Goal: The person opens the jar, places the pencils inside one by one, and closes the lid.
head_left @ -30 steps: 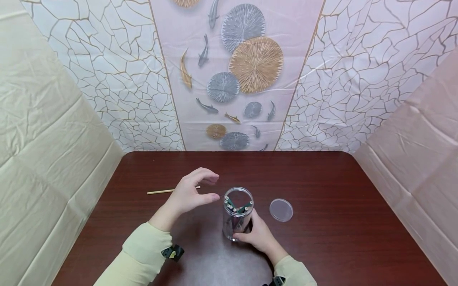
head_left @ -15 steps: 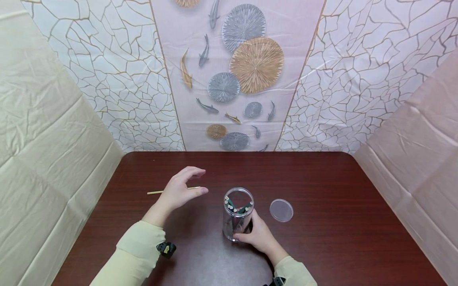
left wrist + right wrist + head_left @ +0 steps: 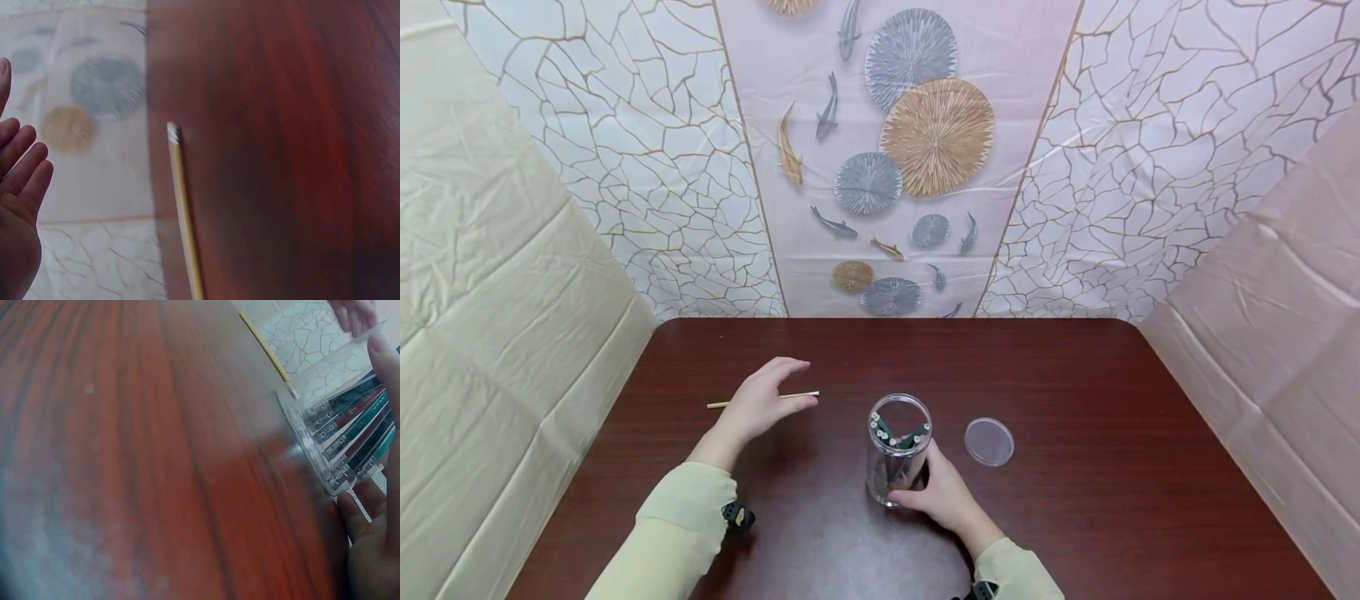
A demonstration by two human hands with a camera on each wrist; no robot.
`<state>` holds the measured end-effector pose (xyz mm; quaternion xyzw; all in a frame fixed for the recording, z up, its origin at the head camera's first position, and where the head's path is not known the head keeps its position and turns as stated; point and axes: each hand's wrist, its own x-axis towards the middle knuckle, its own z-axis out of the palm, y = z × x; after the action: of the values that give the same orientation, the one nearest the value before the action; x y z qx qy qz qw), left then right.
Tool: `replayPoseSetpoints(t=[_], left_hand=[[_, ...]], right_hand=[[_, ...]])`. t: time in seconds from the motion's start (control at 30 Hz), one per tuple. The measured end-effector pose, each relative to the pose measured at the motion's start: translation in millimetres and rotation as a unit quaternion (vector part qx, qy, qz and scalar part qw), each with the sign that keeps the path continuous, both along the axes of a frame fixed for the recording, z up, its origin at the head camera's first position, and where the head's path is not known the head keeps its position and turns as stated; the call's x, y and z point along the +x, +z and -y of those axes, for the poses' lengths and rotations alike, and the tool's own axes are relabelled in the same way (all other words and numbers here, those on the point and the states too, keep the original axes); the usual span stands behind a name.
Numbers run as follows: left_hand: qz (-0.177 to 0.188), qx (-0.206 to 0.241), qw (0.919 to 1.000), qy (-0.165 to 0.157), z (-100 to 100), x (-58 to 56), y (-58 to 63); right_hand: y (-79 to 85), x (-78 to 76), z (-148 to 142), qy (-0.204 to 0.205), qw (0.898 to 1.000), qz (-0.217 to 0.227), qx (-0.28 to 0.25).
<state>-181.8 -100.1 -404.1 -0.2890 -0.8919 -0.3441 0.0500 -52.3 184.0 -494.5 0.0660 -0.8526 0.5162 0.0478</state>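
A clear plastic jar stands upright near the table's middle with several pencils inside it. My right hand grips the jar low on its near right side; the right wrist view shows fingers curled round the jar. A loose yellowish pencil lies flat on the table to the left. My left hand hovers over the pencil with relaxed straight fingers and holds nothing. In the left wrist view the pencil lies beside the open palm.
The jar's clear round lid lies flat to the right of the jar. The dark red-brown table is walled in by patterned sheets at the back and plain sheets on both sides.
My left hand has moved left and away from the jar's mouth to above the loose pencil. The right hand and jar have stayed put.
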Motion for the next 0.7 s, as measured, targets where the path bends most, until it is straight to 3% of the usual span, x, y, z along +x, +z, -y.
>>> replayPoseSetpoints(t=[0.17, 0.43, 0.7], left_hand=[[0.018, -0.027, 0.9993, 0.019, 12, -4.2, -12.9], [-0.001, -0.043, 0.9987, 0.026, 25, -11.1, -30.3], [0.01, -0.097, 0.9945, 0.039, 38, -17.0, -41.8]], right_hand=[[0.7, 0.2, 0, 0.001, 1.0, -0.006, 0.007], [1.1, 0.3, 0, -0.001, 1.0, -0.003, 0.014], [0.7, -0.3, 0, -0.003, 1.0, -0.003, 0.011]])
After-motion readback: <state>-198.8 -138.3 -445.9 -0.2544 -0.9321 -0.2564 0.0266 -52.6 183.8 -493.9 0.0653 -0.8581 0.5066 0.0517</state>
